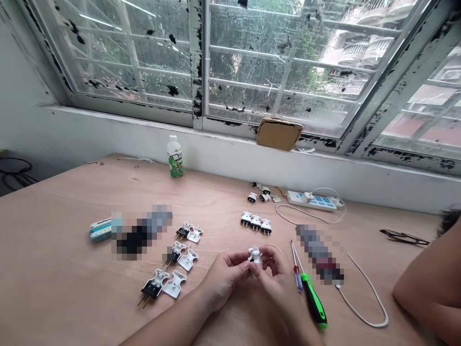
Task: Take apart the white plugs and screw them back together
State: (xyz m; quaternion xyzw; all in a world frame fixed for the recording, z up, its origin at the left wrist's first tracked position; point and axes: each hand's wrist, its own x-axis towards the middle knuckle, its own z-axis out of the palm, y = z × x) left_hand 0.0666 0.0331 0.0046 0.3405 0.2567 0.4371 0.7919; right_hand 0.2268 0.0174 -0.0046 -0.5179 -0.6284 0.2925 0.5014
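Between my two hands, above the table's front middle, is a small white plug (255, 255). My left hand (224, 275) pinches it from the left with thumb and fingers. From the right, my right hand (274, 269) grips it too, its thumb against the near side. My fingers hide part of the plug. Left of my hands lie opened plugs, such as a black-and-white plug half (154, 287) with its prongs out beside a white plug cover (175, 284). Beyond my hands stand several closed plugs (255, 221) in a row.
A green-and-black screwdriver (313, 299) and a smaller screwdriver (297, 276) lie right of my hands. Farther back are a power strip (312, 200), more plug pieces (264, 196) and a bottle (175, 158). Glasses (404, 237) and another person's arm (428, 288) are at the right.
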